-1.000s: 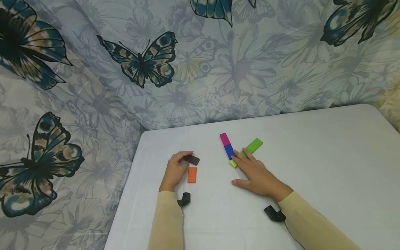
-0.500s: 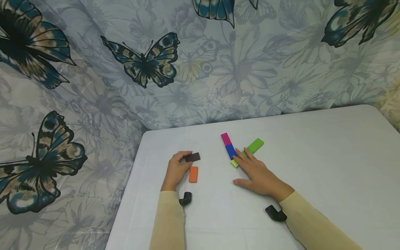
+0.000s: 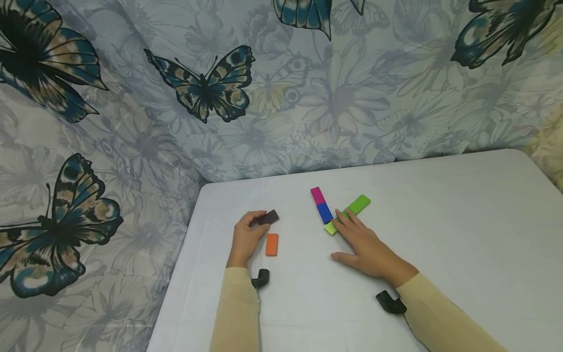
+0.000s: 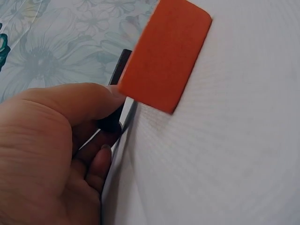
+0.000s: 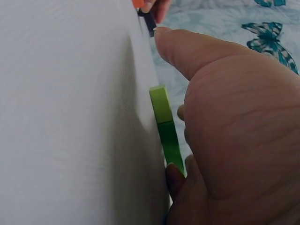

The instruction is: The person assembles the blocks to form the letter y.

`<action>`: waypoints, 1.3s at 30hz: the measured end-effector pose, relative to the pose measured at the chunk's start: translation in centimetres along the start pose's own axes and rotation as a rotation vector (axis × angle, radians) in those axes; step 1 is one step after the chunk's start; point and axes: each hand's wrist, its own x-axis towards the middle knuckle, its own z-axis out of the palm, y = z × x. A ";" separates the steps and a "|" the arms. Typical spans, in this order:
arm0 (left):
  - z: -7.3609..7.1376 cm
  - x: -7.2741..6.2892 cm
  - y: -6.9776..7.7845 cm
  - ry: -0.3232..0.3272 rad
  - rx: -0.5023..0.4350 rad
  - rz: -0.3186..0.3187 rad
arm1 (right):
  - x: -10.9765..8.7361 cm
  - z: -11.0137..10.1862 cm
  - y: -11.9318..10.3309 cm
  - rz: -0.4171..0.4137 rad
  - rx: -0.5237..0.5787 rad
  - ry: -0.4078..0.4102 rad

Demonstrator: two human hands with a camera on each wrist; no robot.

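My left hand (image 3: 245, 239) pinches a dark brown or black rectangular block (image 3: 270, 217) between thumb and fingers. Just nearer than it lies an orange block (image 3: 272, 245), which looms large in the left wrist view. My right hand (image 3: 368, 250) is spread out, fingertips at a row of green blocks, thumb held apart. That row has a yellow-green block (image 5: 161, 104) at its near end, then green, and its bright green far end (image 3: 359, 204) shows beyond the fingers. A blue block (image 3: 324, 213) and a pink block (image 3: 317, 195) form a second row, meeting the first in a V.
A white-covered table (image 3: 462, 220) carries all the blocks. Behind and to the left hangs butterfly-patterned cloth (image 3: 343, 98). A black wrist mount (image 3: 261, 278) sits by the left sleeve, another black mount (image 3: 391, 302) by the right.
The dark block has turned in my left fingers, its free end swinging from pointing down-right to up-right. My right hand has shifted slightly right, uncovering more of the yellow-green block.
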 end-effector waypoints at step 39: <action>0.7 -0.8 2.6 0.117 -0.141 0.016 | -1.3 -0.1 0.4 -0.016 -0.056 -0.019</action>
